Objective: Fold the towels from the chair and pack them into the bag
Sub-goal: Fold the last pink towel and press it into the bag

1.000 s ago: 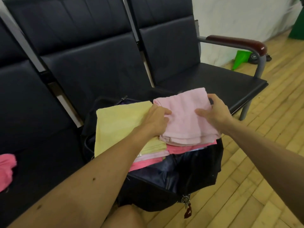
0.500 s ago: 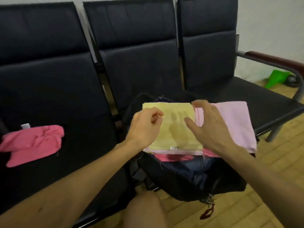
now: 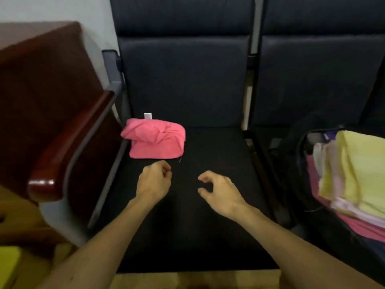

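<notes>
A crumpled pink towel [image 3: 155, 141] lies at the back left of the black chair seat [image 3: 218, 155], with a small white tag behind it. My left hand [image 3: 155, 180] hovers just in front of the towel, fingers loosely curled and empty. My right hand [image 3: 218, 189] hangs over the seat's middle, thumb and fingers apart, holding nothing. At the right edge the dark open bag [image 3: 295, 155] stands on the neighbouring seat, with folded yellow towels [image 3: 360, 170] stacked over pink ones [image 3: 362, 226] inside.
A dark red wooden armrest [image 3: 68, 149] on a grey metal frame borders the seat on the left. A dark wooden cabinet [image 3: 37, 80] stands beyond it. Wooden floor shows along the bottom, with a yellow object [image 3: 8, 261] at the lower left.
My view has swung left from the bag to the end seat. Both hands let go of the folded towels in the bag and moved over to the seat near the crumpled pink towel.
</notes>
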